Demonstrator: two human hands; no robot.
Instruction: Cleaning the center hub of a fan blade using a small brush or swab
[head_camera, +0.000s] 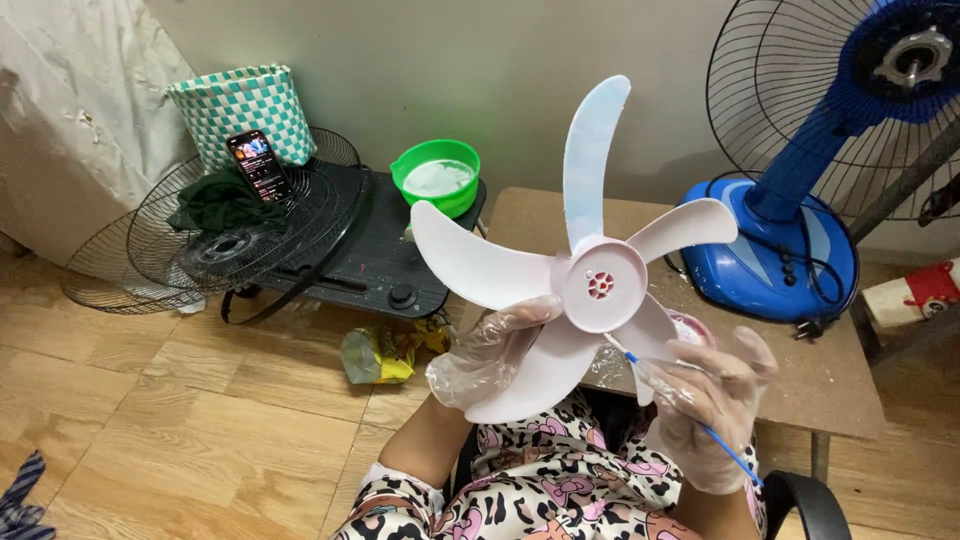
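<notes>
A pale pink fan blade (590, 270) with several vanes is held upright in front of me, its round hub facing me. My left hand (490, 350), in a clear plastic glove, grips the lower left vane. My right hand (705, 395), also gloved, holds a thin blue-handled brush (700, 425) whose tip touches the blade just below the hub.
A blue fan body (790, 250) with its wire guard stands on a low brown table (820, 370) at right. Detached fan grilles (230, 235), a phone (258, 165), a green bowl (436, 175), a checked basket (245, 105) and a black stand sit at left on the wooden floor.
</notes>
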